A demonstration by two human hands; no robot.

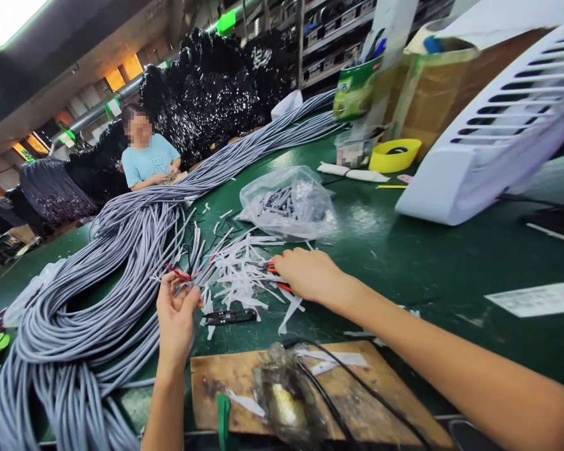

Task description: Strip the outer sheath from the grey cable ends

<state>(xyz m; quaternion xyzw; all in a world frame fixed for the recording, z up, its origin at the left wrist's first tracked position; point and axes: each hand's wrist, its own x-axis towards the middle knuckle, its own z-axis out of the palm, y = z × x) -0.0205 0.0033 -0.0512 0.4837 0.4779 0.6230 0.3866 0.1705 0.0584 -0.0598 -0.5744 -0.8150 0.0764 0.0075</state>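
My left hand [175,313] is closed, pinching the stripped end of a grey cable where thin coloured wires [182,274] show, red among them. Over the scrap pile, my right hand [308,274] has its fingers curled around red-handled pliers [284,287]; the jaws are hard to make out. White paper-like strips [244,272] lie scattered between the two hands. Just below them is a small black pair of thread snips [230,316]. A thick bundle of grey cables [117,263] spreads over the left side of the green table [371,269].
A clear bag of short grey pieces [286,203] sits beyond my hands. Nearest me, a wooden board [357,388] carries a taped lump [286,401] and black cords. At right stands a white slatted device [489,131]. A co-worker [148,156] sits across the table.
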